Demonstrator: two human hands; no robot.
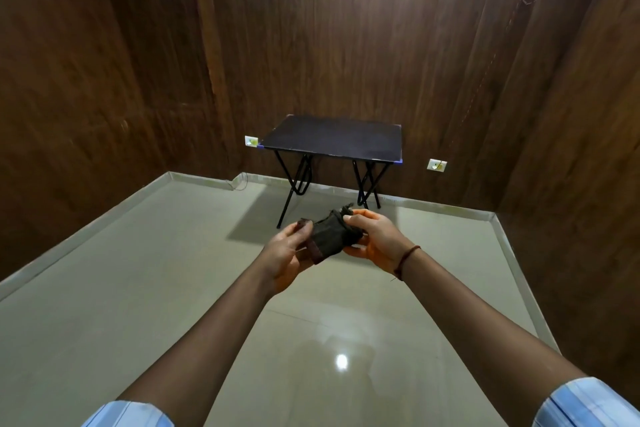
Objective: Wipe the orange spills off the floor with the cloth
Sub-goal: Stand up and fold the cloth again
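A small dark cloth (330, 234) with a reddish edge hangs bunched between both hands, held out in front of me well above the floor. My left hand (287, 255) grips its left end. My right hand (375, 239) pinches its right end; a dark thread band circles that wrist. The beige tiled floor (173, 288) below shows no orange spill that I can make out, only a bright lamp reflection near the bottom.
A small dark folding table (332, 137) on black crossed legs stands against the far wood-panelled wall (346, 45). Two wall sockets (437, 165) sit low on that wall. Panelled walls close in left and right.
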